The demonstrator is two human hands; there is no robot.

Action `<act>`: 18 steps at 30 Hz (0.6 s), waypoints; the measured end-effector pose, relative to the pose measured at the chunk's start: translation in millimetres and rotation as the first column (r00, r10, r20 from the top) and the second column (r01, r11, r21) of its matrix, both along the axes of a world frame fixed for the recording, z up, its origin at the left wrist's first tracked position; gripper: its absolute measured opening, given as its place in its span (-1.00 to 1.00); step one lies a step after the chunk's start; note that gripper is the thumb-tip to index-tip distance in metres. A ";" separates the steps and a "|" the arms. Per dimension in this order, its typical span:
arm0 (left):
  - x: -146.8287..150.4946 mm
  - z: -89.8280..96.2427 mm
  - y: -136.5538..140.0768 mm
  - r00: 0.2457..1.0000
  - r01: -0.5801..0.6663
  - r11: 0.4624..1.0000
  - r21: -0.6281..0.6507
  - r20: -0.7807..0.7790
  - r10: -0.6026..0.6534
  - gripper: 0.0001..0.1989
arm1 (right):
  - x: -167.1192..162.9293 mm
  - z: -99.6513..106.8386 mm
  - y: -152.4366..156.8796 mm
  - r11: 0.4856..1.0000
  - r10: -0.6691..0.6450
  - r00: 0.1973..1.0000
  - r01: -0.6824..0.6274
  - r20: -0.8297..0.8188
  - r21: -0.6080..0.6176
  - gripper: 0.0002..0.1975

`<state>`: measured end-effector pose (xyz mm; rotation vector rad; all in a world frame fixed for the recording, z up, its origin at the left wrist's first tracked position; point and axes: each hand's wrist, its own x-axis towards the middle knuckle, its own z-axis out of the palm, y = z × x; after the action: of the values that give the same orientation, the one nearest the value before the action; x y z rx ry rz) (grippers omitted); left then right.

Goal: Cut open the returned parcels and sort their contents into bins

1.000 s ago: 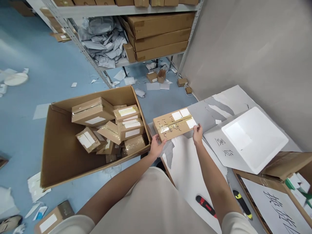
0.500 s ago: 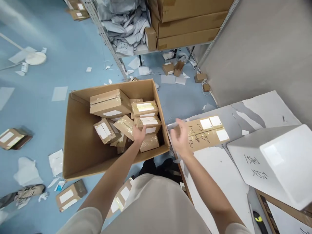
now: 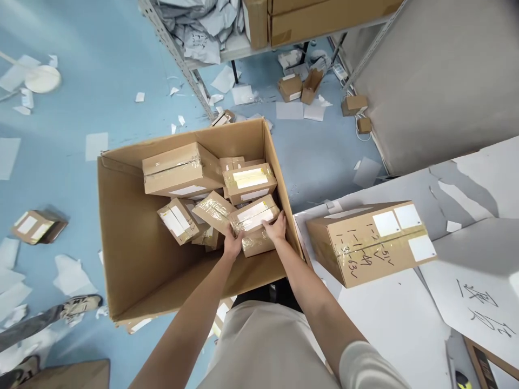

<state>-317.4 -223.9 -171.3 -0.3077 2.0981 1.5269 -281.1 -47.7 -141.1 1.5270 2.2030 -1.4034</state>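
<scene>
Inside a large open cardboard box (image 3: 133,281), both my hands grip one small taped carton (image 3: 254,215) with a white label on top. My left hand (image 3: 233,244) holds its near left corner. At its right end, my right hand (image 3: 277,227) has its fingers curled around the edge. Another carton (image 3: 257,243) lies below it, partly covered. A tilted carton (image 3: 214,209) leans at its left, and a labelled carton (image 3: 250,181) sits just beyond. Farther left are a larger carton (image 3: 178,170) and a small labelled carton (image 3: 177,220).
On the white table (image 3: 389,319) at right lies a carton with handwritten numbers (image 3: 373,243). A metal shelf (image 3: 239,48) with grey mailing bags (image 3: 203,32) stands ahead. Paper scraps and a small carton (image 3: 38,227) litter the blue floor. Another person's shoe (image 3: 81,306) shows at left.
My right hand has moved from beside the table into the box and taken the carton's right end. My left hand has shifted to its near left corner. The view has moved.
</scene>
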 end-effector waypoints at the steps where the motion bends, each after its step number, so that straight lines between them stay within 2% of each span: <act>1: 1.1 -0.1 -2.6 1.000 0.005 1.000 0.012 0.014 -0.005 -0.29 | 0.3 -0.3 -2.0 0.999 0.035 0.999 -0.035 0.023 0.018 -0.02; 3: -0.3 1.8 -5.8 1.000 0.011 0.999 0.032 0.025 -0.012 -0.29 | -1.1 -0.6 -4.0 0.998 0.058 0.997 -0.059 0.047 0.032 -0.04; 6: -4.4 13.2 -8.9 1.000 0.017 1.000 0.014 0.005 -0.017 -0.36 | -2.8 4.3 -3.4 1.000 0.002 1.000 -0.002 -0.010 0.009 -0.16; 9: 0.5 42.9 -13.7 0.997 0.038 0.996 -0.076 -0.061 -0.042 -0.45 | 7.3 25.3 -2.1 0.999 -0.010 0.992 0.005 -0.128 -0.039 -0.33; 12: 23.3 95.5 -19.8 0.988 0.023 0.981 -0.194 -0.145 -0.052 -0.49 | 37.5 69.5 -2.3 0.996 0.061 0.960 -0.076 -0.274 -0.047 -0.44; 14: 48.7 138.0 -24.4 0.979 -0.033 0.971 -0.237 -0.201 -0.016 -0.47 | 68.6 109.7 -3.1 0.994 0.111 0.914 -0.106 -0.391 0.035 -0.47; 16: 79.3 178.8 -30.6 0.953 -0.107 0.970 -0.220 -0.300 0.037 -0.45 | 106.4 153.3 -4.5 0.984 0.162 0.853 -0.104 -0.496 0.142 -0.48; 18: 111.1 212.0 -39.5 0.909 -0.170 0.962 -0.214 -0.410 0.069 -0.44 | 148.6 194.3 -6.4 0.973 0.200 0.794 -0.094 -0.574 0.209 -0.51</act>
<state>-206.3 -263.3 40.7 -0.2293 2.6459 1.4973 -132.5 -54.1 53.2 0.9938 2.7837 -1.8760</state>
